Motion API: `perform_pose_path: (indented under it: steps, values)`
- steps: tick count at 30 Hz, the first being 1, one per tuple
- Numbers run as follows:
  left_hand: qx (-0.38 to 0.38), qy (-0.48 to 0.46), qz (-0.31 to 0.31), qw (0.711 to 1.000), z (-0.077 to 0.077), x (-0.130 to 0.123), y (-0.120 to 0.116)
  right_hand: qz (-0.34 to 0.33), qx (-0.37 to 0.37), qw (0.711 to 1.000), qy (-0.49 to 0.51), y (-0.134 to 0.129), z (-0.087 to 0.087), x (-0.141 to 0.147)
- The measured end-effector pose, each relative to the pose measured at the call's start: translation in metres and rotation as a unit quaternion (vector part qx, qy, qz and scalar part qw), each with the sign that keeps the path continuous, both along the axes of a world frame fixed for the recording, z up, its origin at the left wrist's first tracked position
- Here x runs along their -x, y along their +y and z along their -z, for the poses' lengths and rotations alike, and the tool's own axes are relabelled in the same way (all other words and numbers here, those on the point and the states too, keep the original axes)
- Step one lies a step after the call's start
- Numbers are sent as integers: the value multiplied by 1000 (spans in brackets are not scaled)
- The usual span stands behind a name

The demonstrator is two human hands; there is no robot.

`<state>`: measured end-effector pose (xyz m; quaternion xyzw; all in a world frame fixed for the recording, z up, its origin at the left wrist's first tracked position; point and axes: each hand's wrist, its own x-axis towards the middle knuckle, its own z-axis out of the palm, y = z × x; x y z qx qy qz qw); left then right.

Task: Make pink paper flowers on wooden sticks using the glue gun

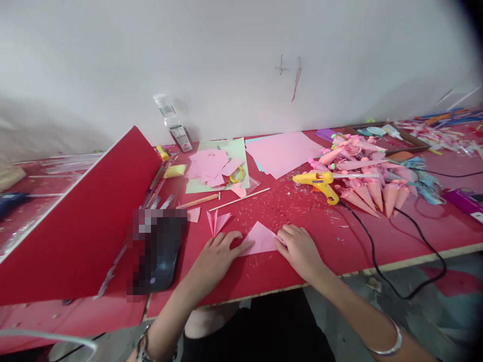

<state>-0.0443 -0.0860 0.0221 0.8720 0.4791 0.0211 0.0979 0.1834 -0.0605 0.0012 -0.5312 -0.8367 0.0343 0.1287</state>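
A folded piece of pink paper [259, 238], with a triangular peak pointing away from me, lies flat on the red table. My left hand [217, 255] rests at its left corner, thumb extended onto the paper and the fingers apart. At the opposite corner my right hand [301, 250] is closed, thumb and curled fingers pinching the paper's edge. Just beyond my left hand stands a pleated pink paper piece [218, 221]. A small pink paper scrap [193, 215] lies to its left.
A yellow glue gun [316, 182] with a black cord lies by a pile of pink paper cones [372, 191]. Pink sheets [285, 151], cut pieces [211, 166], a thin stick [239, 199] and a bottle [177, 128] are behind. A dark phone [166, 256] and red board [94, 216] stand left.
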Motion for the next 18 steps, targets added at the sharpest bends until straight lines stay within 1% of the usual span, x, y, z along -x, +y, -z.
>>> perform_pose_path:
  steps: [5,8,9,11,14,16,18]
  values:
    - [12,34,27,999,-1,11,-1,-1,7,1000,-9,1,-1,0]
    - [23,50,38,998,-4,13,1,-15,-19,1000,-4,0,-1,3]
    - [26,52,41,997,-5,12,1,-35,-36,999,-5,-1,-2,4]
    - [26,53,42,997,-7,11,2,-102,-71,992,-19,-2,-4,6]
    - [25,51,34,998,-9,8,1,-203,-91,974,-48,-2,-7,9]
    - [25,46,30,998,-10,7,1,-243,-89,964,-58,-2,-7,10]
    - [28,41,28,998,-11,7,1,-260,-80,961,-60,-2,-6,10]
